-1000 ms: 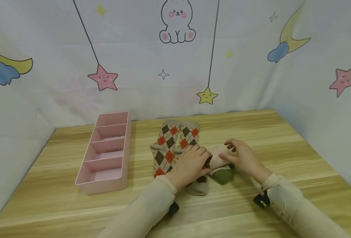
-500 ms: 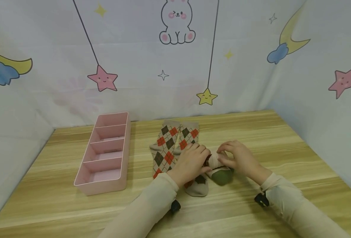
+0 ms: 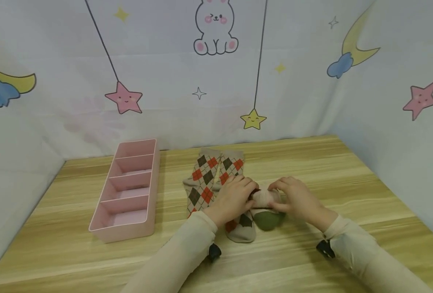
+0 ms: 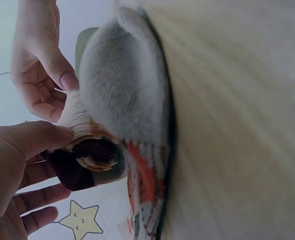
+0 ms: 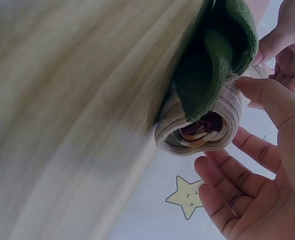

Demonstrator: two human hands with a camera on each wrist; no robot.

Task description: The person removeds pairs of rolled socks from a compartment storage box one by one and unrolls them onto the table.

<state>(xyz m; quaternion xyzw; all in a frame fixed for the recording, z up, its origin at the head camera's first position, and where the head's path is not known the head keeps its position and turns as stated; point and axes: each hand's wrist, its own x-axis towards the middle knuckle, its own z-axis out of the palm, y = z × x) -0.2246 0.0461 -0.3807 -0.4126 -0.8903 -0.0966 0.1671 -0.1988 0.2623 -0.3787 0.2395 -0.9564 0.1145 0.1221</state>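
Note:
A rolled-up pair of socks (image 3: 263, 198), cream outside with a dark red end, lies between my two hands. Its green toe (image 3: 268, 220) sticks out toward me. My left hand (image 3: 231, 200) grips the left end, thumb near me and fingers beyond. The right hand (image 3: 297, 200) holds the other end between thumb and fingers. In the left wrist view the roll's spiral end (image 4: 98, 152) shows dark layers inside. From the right wrist, a green flap (image 5: 212, 65) hangs over the roll (image 5: 230, 112). Under my left hand lie flat argyle socks (image 3: 203, 179), partly hidden.
A pink organizer box (image 3: 151, 203) with several compartments stands to the left on the wooden table (image 3: 275, 264). A white cloth backdrop (image 3: 165, 61) with printed stars and a bear hangs behind and along the sides.
My right hand has closed in to the left around the roll. The green toe has turned to point more squarely toward me. The argyle socks and box stay put.

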